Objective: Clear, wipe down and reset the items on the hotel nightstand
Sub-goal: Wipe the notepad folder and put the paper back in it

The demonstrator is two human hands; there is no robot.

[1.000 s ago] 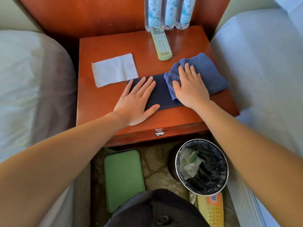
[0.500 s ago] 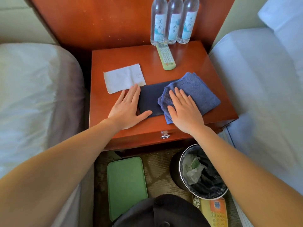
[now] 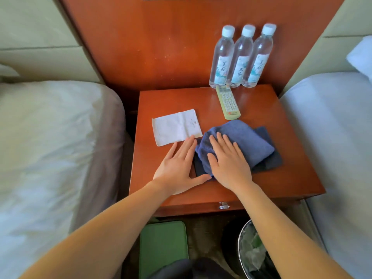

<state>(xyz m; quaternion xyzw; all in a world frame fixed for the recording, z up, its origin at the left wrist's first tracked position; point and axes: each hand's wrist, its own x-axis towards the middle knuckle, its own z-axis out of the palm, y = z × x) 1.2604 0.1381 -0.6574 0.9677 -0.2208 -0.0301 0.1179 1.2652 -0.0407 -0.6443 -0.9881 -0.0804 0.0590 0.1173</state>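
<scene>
On the reddish wooden nightstand (image 3: 281, 158) a dark navy flat pad (image 3: 267, 164) lies under a folded blue cloth (image 3: 247, 141). My right hand (image 3: 227, 164) presses flat on the cloth's near left part, fingers spread. My left hand (image 3: 179, 164) lies flat on the wood just left of the pad, its thumb touching the pad's near corner. A white paper sleeve (image 3: 175, 127) lies beyond my left hand. A pale green remote (image 3: 228, 102) points toward three water bottles (image 3: 241, 57) against the back panel.
Beds flank the nightstand on the left (image 3: 50, 148) and right (image 3: 338, 137). On the floor below sit a green flat case (image 3: 163, 248) and a bin with a black liner (image 3: 253, 254) holding crumpled waste. A drawer latch (image 3: 223, 205) shows on the front edge.
My right hand slid the blue cloth leftward over the navy pad, covering most of it. My left hand came off the pad onto the wood beside it. The view tilted upward.
</scene>
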